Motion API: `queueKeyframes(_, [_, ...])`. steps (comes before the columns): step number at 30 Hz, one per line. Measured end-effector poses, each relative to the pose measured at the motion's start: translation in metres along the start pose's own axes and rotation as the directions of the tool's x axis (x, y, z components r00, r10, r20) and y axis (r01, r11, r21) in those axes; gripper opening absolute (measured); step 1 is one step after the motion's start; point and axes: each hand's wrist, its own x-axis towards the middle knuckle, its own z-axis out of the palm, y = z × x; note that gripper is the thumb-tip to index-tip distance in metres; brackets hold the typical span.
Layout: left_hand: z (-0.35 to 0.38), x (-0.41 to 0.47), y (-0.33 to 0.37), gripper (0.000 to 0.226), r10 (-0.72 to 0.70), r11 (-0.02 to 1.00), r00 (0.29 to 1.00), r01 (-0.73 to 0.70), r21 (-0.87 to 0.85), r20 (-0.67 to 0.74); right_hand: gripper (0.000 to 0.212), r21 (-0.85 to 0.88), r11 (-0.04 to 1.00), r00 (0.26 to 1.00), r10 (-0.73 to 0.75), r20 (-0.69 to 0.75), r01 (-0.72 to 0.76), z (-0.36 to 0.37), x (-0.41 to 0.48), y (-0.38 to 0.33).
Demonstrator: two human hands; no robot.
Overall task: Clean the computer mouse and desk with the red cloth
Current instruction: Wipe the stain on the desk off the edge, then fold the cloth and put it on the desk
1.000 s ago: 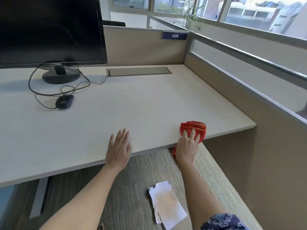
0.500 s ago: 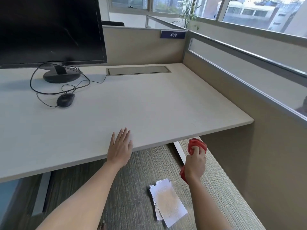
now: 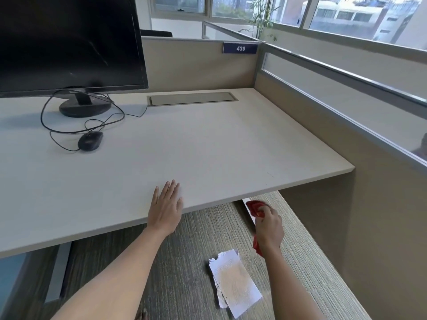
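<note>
The right hand (image 3: pixel 269 227) is held below and in front of the table's (image 3: pixel 208 146) near edge, over the carpeted floor (image 3: pixel 184 262). Its fingers (image 3: pixel 265 210) are clenched around the red cloth (image 3: pixel 254 207): one bunch of cloth pokes out above the knuckles, just under the table edge, and a corner hangs down beneath the wrist. The left hand (image 3: pixel 166 210) lies flat, palm down, on the table near its front edge, fingers stretched out and gripping nothing. The black wired computer mouse (image 3: pixel 90 140) sits well apart on the far left of the table, in front of the monitor's (image 3: pixel 69 42) round stand, its cable looped around it. A torn sheet of paper (image 3: pixel 234 287) lies on the floor near the right forearm.
</note>
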Motion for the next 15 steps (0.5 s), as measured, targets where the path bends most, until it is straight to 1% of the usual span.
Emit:
queueKeyframes(2, [0.000, 0.001, 0.001, 0.052, -0.001, 1.000, 1.000, 0.001, -0.003, -0.011, 0.025, 0.027, 1.000, 1.000, -0.006, -0.031, 0.007, -0.001, 0.001, 0.002])
queueKeyframes(4, [0.000, 0.002, 0.002, 0.052, 0.000, 1.000, 1.000, 0.000, -0.004, -0.007, 0.025, 0.006, 1.000, 1.000, -0.003, -0.013, 0.003, -0.003, 0.002, 0.006])
queueKeyframes(6, [0.000, 0.002, 0.003, 0.052, -0.002, 1.000, 1.000, 0.002, 0.007, -0.006, 0.024, 0.038, 0.999, 1.000, 0.013, -0.016, -0.012, -0.002, 0.006, 0.009])
queueKeyframes(7, [0.001, 0.002, 0.002, 0.052, -0.004, 1.000, 1.000, 0.004, 0.011, -0.005, 0.023, 0.080, 0.996, 0.999, 0.048, -0.008, -0.047, -0.003, 0.006, 0.008])
queueKeyframes(8, [0.000, 0.002, 0.003, 0.052, -0.005, 1.000, 1.000, 0.005, 0.013, -0.003, 0.021, 0.147, 0.981, 0.992, 0.128, 0.006, -0.128, -0.005, 0.008, 0.006])
queueKeyframes(9, [0.000, 0.002, 0.003, 0.052, -0.007, 1.000, 1.000, 0.007, 0.011, 0.000, 0.019, 0.247, 0.939, 0.971, 0.238, 0.033, -0.239, -0.008, 0.010, 0.006])
queueKeyframes(10, [0.000, 0.002, 0.003, 0.052, -0.010, 1.000, 1.000, 0.010, 0.004, 0.001, 0.015, 0.357, 0.865, 0.934, 0.348, 0.081, -0.353, -0.011, 0.014, 0.007])
queueKeyframes(11, [0.000, 0.002, 0.003, 0.052, -0.012, 1.000, 1.000, 0.012, -0.005, 0.002, 0.012, 0.451, 0.763, 0.884, 0.438, 0.166, -0.463, -0.014, 0.020, 0.011])
queueKeyframes(12, [-0.001, 0.003, 0.004, 0.052, -0.013, 1.000, 1.000, 0.013, -0.013, 0.007, 0.011, 0.511, 0.656, 0.831, 0.470, 0.298, -0.555, -0.017, 0.023, 0.013])
queueKeyframes(13, [-0.001, 0.003, 0.004, 0.052, -0.014, 1.000, 1.000, 0.014, -0.018, 0.012, 0.011, 0.585, 0.511, 0.777, 0.431, 0.459, -0.630, -0.019, 0.023, 0.010])
queueKeyframes(14, [-0.001, 0.003, 0.004, 0.052, -0.015, 1.000, 1.000, 0.015, -0.021, 0.017, 0.015, 0.658, 0.316, 0.728, 0.346, 0.591, -0.684, -0.018, 0.023, 0.006])
queueKeyframes(15, [-0.002, 0.002, 0.004, 0.052, -0.016, 1.000, 1.000, 0.016, -0.022, 0.020, 0.024, 0.691, 0.032, 0.671, 0.274, 0.689, -0.722, -0.017, 0.018, -0.008])
